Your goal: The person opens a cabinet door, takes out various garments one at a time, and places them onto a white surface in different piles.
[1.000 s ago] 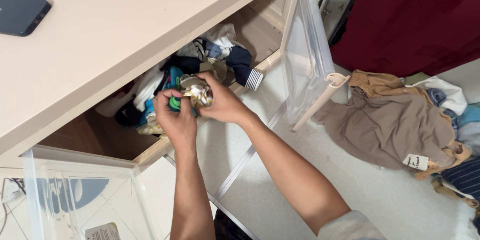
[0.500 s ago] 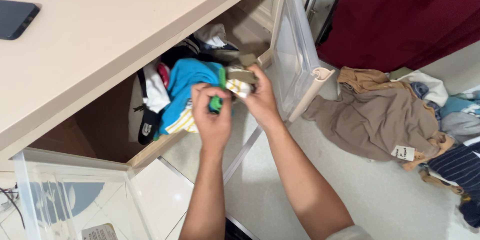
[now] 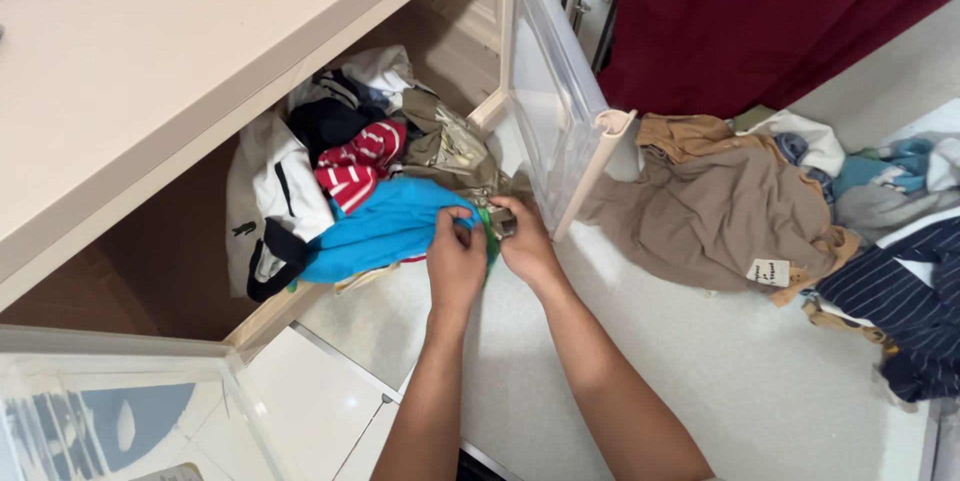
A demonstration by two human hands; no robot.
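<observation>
My left hand (image 3: 455,263) and my right hand (image 3: 523,244) meet in front of an open cabinet compartment (image 3: 180,241), both gripping a bundle of clothes that trails out of it. The left hand pinches a bright blue garment (image 3: 380,229) with a green piece (image 3: 487,231) showing between the hands. The right hand holds the edge of an olive-grey garment (image 3: 452,149). Behind them a red-and-white striped piece (image 3: 355,169), a white-and-black garment (image 3: 272,203) and dark clothes (image 3: 325,121) are heaped inside.
A clear plastic door (image 3: 552,111) with a beige handle stands open beside my right hand; another clear door (image 3: 120,411) is at the lower left. A brown garment (image 3: 720,206) and a pile of other clothes (image 3: 890,241) lie on the floor. A dark red curtain (image 3: 760,11) hangs behind. The beige cabinet top (image 3: 150,51) bears a red cord.
Both hands have drawn the bundle out and down toward the floor. The blue garment and a red striped piece now lie exposed on the heap; the view has shifted right.
</observation>
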